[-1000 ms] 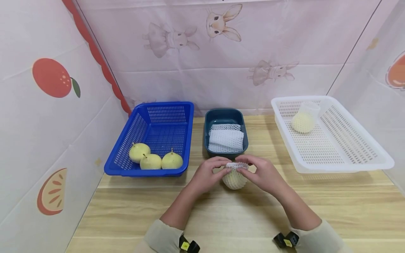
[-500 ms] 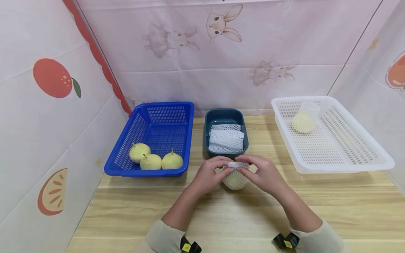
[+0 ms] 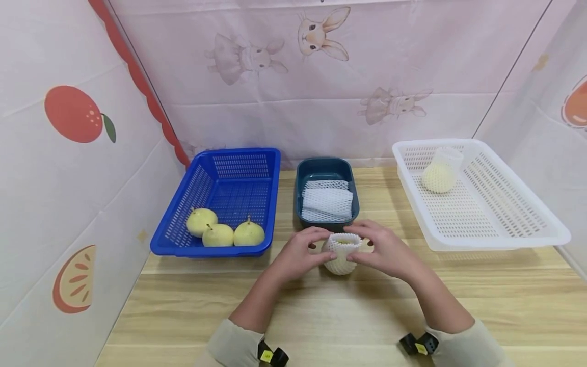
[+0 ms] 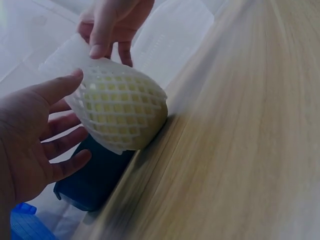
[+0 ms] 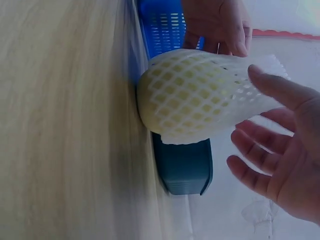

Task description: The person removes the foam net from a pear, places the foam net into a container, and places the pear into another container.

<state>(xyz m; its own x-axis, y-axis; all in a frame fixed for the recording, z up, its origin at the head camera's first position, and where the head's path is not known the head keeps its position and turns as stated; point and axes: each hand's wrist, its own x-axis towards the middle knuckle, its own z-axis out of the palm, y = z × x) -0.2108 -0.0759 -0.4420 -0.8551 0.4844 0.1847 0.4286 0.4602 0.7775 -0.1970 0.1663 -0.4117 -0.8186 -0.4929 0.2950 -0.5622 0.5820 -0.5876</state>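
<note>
A pale yellow-green pear [image 4: 145, 131] stands on the table in a white foam fruit net [image 3: 341, 262], its base bare below the mesh. The net's neck rises above the pear with its mouth open upward. My left hand [image 3: 298, 255] is at the neck's left side, thumb tip at the mesh, the other fingers loosely spread behind. On the opposite side my right hand [image 3: 385, 250] mirrors it: the thumb [image 5: 272, 85] lies over the mesh and the relaxed fingers fan out beyond. Part of each index finger is hidden by the net.
Several bare pears sit in a blue basket [image 3: 276, 204] at left. Behind the hands stands a dark teal container [image 3: 324, 165] with folded foam nets [image 3: 327, 201]. A white basket [image 3: 500, 242] at right holds one netted pear [image 3: 439, 176]. Printed cloth [image 3: 293, 122] encloses the wooden table [image 3: 339, 316].
The fingers have eased off the net's rim and the hands have parted slightly. The net's neck, earlier pinched between both hands, now stands taller and rounder. The pear has stayed in place.
</note>
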